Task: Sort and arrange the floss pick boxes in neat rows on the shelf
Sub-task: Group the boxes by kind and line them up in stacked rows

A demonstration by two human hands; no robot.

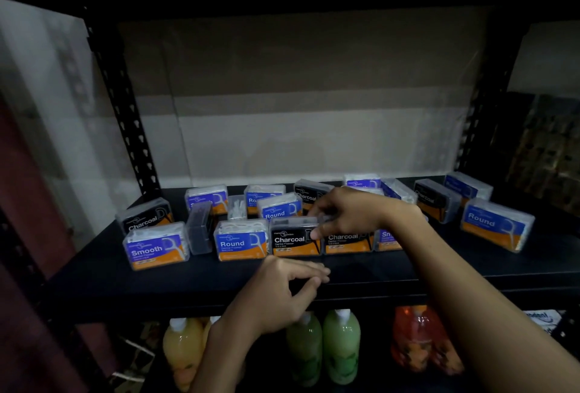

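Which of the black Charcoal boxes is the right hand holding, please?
The front-row Charcoal box beside the Round box. The right hand grips its top edge; the other Charcoal boxes stand untouched.

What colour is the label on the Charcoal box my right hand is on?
Black on top with an orange band below, on the Charcoal box; clearest in the head view.

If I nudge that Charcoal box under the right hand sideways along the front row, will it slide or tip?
Likely slides: the Charcoal box stands on a broad flat base on the smooth dark shelf. Its clear hard-looking plastic case probably stays rigid and may be slick. The right hand grips it near the top, so a high push could tip it.
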